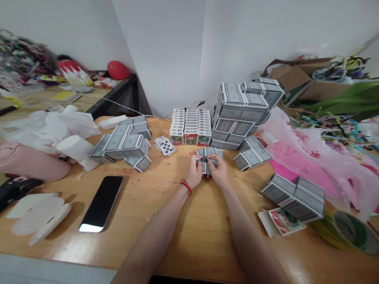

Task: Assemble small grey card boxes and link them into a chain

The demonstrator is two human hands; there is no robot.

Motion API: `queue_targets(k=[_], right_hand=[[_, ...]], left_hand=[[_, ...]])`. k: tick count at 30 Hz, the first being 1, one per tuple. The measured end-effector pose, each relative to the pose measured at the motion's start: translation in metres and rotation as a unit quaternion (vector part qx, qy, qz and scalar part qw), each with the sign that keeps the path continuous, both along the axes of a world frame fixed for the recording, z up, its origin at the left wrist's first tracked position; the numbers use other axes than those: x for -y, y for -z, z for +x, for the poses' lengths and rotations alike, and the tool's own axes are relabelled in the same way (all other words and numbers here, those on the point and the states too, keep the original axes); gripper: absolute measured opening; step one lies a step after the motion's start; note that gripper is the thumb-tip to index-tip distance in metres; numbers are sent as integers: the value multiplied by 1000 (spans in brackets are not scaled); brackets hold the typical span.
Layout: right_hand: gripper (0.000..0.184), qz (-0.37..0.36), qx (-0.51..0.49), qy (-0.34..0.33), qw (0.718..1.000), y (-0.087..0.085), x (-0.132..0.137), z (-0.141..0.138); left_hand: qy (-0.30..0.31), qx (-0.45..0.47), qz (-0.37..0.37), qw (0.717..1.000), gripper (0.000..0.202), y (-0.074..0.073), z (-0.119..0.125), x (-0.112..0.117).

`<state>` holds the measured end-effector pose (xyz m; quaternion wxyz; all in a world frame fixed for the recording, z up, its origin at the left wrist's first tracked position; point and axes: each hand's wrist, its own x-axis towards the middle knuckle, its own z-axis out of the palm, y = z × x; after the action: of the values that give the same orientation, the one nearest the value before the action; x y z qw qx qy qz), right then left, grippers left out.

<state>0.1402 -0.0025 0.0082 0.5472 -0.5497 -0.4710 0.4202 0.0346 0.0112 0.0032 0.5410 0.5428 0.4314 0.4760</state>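
Observation:
A grey-patterned playing card block [209, 150] with pale bands lies on the table in front of me. My left hand [194, 170] is closed around its left side, a red string bracelet at the wrist. From the right, my right hand [218, 170] grips the same block. Both thumbs, with dark nails, nearly meet over its middle; what lies right under the fingertips is hidden. Just beyond stand rows of white card boxes [191, 122]. Loose playing cards [166, 146] lie face up to the left of them.
Tall stacked grey card blocks [237, 112] rise behind right, with more blocks [126, 142] at left. A phone [102, 203] lies front left. An opened card box [284, 221] and a tape roll [349, 230] are at right, near pink plastic [314, 157].

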Motion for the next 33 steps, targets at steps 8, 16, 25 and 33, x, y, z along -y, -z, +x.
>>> queue_targets(k=[8, 16, 25, 33], right_hand=[[23, 48, 21, -40, 998, -2, -2, 12], [33, -15, -67, 39, 997, 8, -10, 14], [31, 56, 15, 84, 995, 9, -12, 15], [36, 71, 367, 178, 910, 16, -8, 21]], left_hand=[[10, 27, -50, 998, 25, -2, -9, -9], [-38, 126, -95, 987, 24, -2, -11, -17], [0, 42, -17, 999, 15, 2, -9, -17], [-103, 79, -77, 989, 18, 4, -22, -29]])
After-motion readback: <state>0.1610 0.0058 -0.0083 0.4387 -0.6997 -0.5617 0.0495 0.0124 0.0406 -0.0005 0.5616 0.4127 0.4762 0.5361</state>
